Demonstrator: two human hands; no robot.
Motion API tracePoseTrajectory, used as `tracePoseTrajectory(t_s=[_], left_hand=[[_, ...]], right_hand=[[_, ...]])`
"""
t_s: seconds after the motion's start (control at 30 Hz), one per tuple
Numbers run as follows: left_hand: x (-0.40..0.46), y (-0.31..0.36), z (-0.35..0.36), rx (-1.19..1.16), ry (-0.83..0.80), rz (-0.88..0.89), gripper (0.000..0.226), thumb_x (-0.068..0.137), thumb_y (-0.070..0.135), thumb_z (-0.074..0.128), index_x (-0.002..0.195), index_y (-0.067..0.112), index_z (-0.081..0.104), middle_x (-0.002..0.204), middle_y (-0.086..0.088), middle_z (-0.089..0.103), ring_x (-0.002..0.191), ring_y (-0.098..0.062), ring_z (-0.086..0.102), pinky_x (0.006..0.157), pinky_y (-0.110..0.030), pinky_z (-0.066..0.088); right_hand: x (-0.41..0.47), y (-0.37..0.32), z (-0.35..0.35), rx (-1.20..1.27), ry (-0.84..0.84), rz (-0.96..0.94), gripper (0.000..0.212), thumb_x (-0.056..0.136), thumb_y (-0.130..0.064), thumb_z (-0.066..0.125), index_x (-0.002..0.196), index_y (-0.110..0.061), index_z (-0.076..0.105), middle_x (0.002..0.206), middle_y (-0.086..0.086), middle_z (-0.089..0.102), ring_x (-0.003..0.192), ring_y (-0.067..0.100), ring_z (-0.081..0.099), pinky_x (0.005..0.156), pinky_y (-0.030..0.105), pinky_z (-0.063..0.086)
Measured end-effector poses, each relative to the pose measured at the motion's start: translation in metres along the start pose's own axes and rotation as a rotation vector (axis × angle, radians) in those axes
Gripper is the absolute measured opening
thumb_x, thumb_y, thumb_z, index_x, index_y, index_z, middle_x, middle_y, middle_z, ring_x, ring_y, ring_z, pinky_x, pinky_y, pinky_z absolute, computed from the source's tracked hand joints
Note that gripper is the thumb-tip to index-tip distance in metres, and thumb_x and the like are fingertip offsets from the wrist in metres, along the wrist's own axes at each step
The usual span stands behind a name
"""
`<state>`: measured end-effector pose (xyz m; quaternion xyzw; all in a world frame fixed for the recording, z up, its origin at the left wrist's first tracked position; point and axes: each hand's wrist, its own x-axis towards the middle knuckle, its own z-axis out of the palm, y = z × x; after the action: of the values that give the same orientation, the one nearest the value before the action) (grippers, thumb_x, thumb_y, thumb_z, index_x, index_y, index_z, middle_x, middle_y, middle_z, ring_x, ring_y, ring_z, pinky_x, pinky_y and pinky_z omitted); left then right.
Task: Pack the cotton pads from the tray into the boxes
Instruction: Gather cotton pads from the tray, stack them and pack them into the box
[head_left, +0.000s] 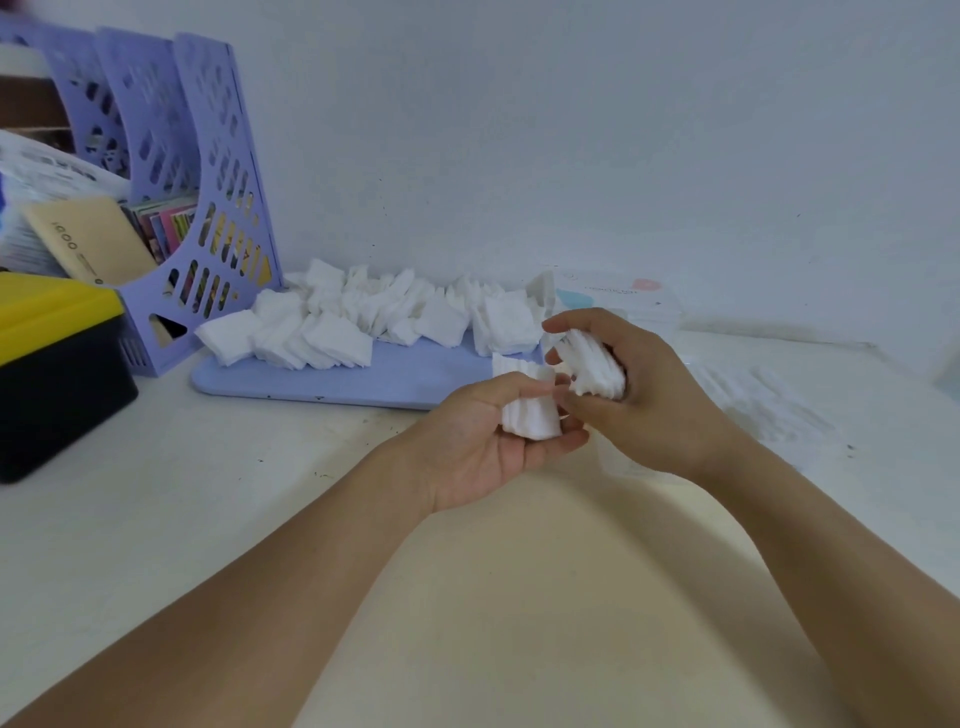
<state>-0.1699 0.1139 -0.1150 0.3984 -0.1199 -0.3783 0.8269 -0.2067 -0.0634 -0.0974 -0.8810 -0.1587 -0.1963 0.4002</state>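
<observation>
At centre frame, left hand (498, 436) and right hand (623, 374) each grip a stack of cotton pads (530, 400), apparently squaring them; next, likely boxing them.

Plain white wall (571, 130), white table (156, 519)

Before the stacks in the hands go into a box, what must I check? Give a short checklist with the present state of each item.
1. Left hand grips its stack of pads: ok.
2. Right hand grips the second stack: ok.
3. Stack edges aligned: not ok, they fan out.
4. Open box within reach: cannot tell; the clear boxes behind are blurred.
5. Pads left on the tray: ok, many remain.
</observation>
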Motion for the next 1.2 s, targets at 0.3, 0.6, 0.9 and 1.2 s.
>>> tracePoseTrajectory(t_s=[0.3,0.6,0.9,1.2], left_hand=[[-0.003,-0.001,0.002,0.119,-0.046,0.0,0.036,0.085,0.006,0.069,0.12,-0.003,0.065,0.118,-0.023,0.067,0.104,-0.031,0.07,0.085,-0.035,0.061],[-0.001,-0.003,0.001,0.151,0.003,0.035,0.037,0.078,0.007,0.071,0.113,-0.002,0.067,0.106,-0.02,0.069,0.094,-0.031,0.072,0.083,-0.036,0.061],[-0.001,-0.003,0.0,0.18,0.036,0.006,0.022,0.098,0.001,0.051,0.114,-0.003,0.065,0.105,-0.021,0.071,0.09,-0.028,0.072,0.079,-0.036,0.062],[0.001,0.0,0.004,0.055,0.007,-0.064,0.034,0.102,0.026,0.04,0.117,0.01,0.065,0.105,-0.008,0.074,0.09,-0.017,0.073,0.074,-0.029,0.06]], right_hand=[[0.001,0.0,0.0,0.095,0.038,0.009,0.043,0.088,0.006,0.064,0.12,-0.023,0.063,0.098,0.001,0.069,0.085,0.02,0.068,0.076,0.037,0.061],[0.0,-0.007,-0.005,0.006,0.066,-0.01,0.049,0.082,0.014,0.061,0.118,-0.019,0.063,0.101,0.009,0.07,0.075,0.005,0.066,0.064,0.007,0.047],[-0.001,-0.006,-0.002,-0.026,0.032,0.016,0.048,0.085,0.005,0.066,0.121,-0.026,0.062,0.09,-0.003,0.067,0.078,0.012,0.065,0.071,0.027,0.056],[-0.01,-0.014,0.018,-0.165,-0.124,-0.07,0.07,0.082,-0.036,0.061,0.147,-0.03,0.038,0.122,-0.011,0.049,0.116,0.011,0.044,0.095,0.023,0.04]])
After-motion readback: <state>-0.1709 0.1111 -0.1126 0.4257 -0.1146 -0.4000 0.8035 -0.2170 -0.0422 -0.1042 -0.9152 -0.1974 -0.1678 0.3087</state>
